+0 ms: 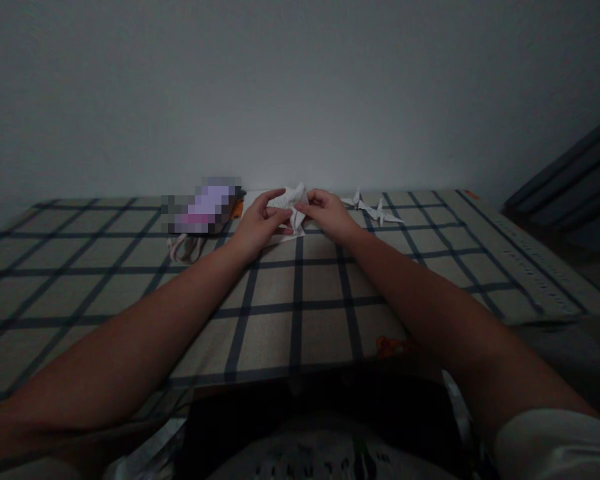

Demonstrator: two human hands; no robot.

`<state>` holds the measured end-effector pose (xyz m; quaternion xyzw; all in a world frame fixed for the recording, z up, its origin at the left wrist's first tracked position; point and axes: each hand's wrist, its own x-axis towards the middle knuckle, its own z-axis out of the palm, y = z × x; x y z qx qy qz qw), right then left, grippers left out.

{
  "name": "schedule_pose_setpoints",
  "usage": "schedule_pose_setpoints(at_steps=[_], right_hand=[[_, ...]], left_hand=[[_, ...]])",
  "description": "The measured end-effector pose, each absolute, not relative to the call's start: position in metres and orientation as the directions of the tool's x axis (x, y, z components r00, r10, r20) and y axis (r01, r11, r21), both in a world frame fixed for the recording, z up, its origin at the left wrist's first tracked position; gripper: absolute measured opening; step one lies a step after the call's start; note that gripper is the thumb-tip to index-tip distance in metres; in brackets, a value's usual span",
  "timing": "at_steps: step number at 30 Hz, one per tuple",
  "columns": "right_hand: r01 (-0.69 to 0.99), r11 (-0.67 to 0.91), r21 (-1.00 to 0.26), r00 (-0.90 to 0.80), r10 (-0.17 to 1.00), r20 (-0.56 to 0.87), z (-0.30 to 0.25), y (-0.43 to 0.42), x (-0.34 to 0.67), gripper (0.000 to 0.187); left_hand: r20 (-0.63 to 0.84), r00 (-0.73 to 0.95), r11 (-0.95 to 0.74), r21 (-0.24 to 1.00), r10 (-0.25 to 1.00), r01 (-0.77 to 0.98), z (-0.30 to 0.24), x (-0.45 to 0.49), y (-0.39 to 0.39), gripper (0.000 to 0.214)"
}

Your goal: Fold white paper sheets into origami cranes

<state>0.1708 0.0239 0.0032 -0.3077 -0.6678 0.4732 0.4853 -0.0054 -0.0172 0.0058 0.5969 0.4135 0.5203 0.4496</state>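
A piece of folded white paper [299, 195] is held between my two hands at the far side of the table, close to the wall. My left hand [261, 223] has its thumb and fingers closed on the paper's left side. From the right, my right hand [331, 213] pinches the other side with thumb and forefinger. Under them lies a flat white sheet [291, 238], mostly covered by the hands. Just beyond my right hand are white folded paper cranes [380, 212]. Fine details of the held folds are too dim to make out.
A phone-like object [207, 205], blurred out and purple, with a looped cord [186, 248], stands left of my left hand. Behind it shows something orange [237, 208]. A checked cloth [270, 333] covers the table, which meets a plain wall [300, 100].
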Motion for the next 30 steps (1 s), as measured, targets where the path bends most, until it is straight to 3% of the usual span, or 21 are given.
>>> schedule_pose_setpoints(at_steps=[8, 18, 30], right_hand=[[0.006, 0.41, -0.912, -0.261, 0.881, 0.394, 0.006, 0.02, 0.168, 0.034], [-0.031, 0.439, -0.898, -0.211, 0.875, 0.435, 0.005, 0.022, 0.168, 0.036], [-0.049, 0.418, -0.907, -0.143, 0.896, 0.42, 0.011, 0.018, 0.166, 0.039]], left_hand=[[0.289, 0.137, -0.302, 0.95, 0.947, 0.079, 0.004, -0.008, -0.013, 0.065], [0.172, 0.246, -0.15, 0.983, 0.954, -0.104, 0.006, -0.001, -0.022, 0.079], [0.179, 0.275, -0.152, 0.982, 0.945, -0.116, 0.007, -0.002, -0.022, 0.078]])
